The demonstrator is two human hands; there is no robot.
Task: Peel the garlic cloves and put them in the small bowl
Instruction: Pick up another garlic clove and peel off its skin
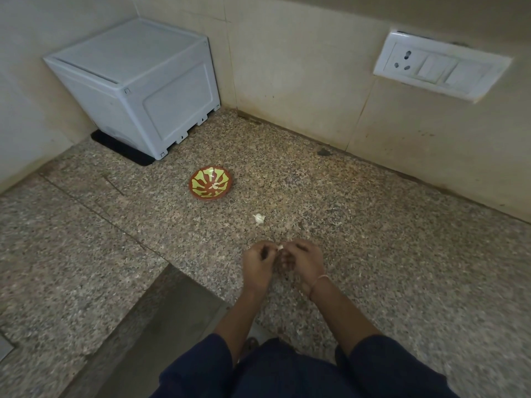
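Observation:
A small white garlic clove is pinched between my left hand and my right hand, which meet fingertip to fingertip above the speckled granite counter. Most of the clove is hidden by my fingers. Farther back stands the small bowl, red-brown with a yellow-green leaf pattern, and a pale piece that looks like garlic lies inside it. Between the bowl and my hands, a white bit of garlic or skin lies loose on the counter.
A white boxy appliance fills the back left corner on a black base. A wall socket plate is on the tiled wall at right. The counter has a step-down edge at my front left.

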